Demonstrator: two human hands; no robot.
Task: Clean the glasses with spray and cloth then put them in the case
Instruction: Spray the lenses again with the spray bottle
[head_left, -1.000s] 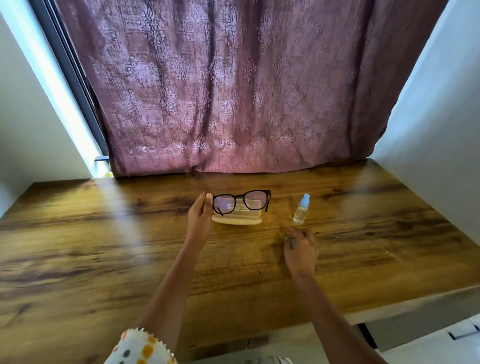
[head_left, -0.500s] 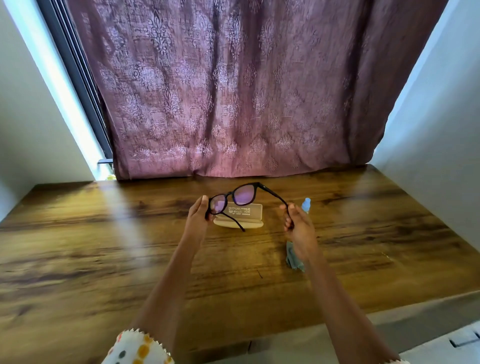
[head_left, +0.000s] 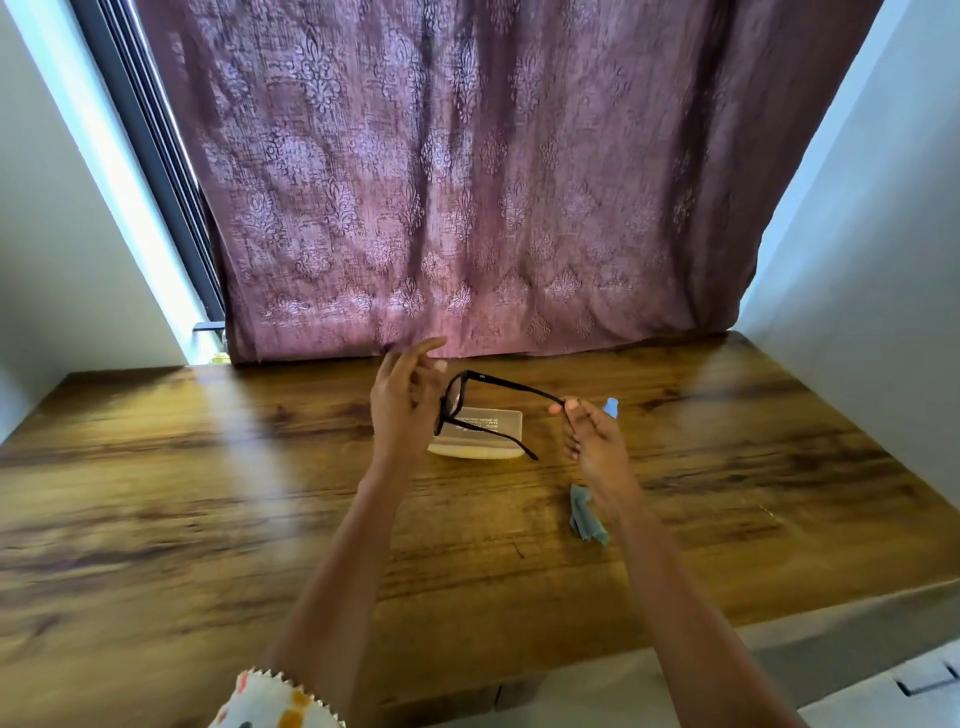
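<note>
The black-framed glasses (head_left: 470, 397) are held in the air above the cream case (head_left: 480, 441), turned sideways with both arms unfolded. My left hand (head_left: 402, 402) grips the front frame at the lenses. My right hand (head_left: 592, 434) pinches the tip of one arm. The case lies flat on the wooden table (head_left: 208, 493). The spray bottle (head_left: 611, 406) stands behind my right hand; only its blue cap shows. A crumpled grey-blue cloth (head_left: 586, 514) lies on the table under my right wrist.
A mauve patterned curtain (head_left: 467, 182) hangs along the table's far edge. White walls close in on the left and right. The table's front edge (head_left: 779, 618) runs close to my body on the right.
The glasses were lifted off the case and turned side-on. My right hand let go of the cloth, rose and took one arm of the frame. Both hands moved higher.
</note>
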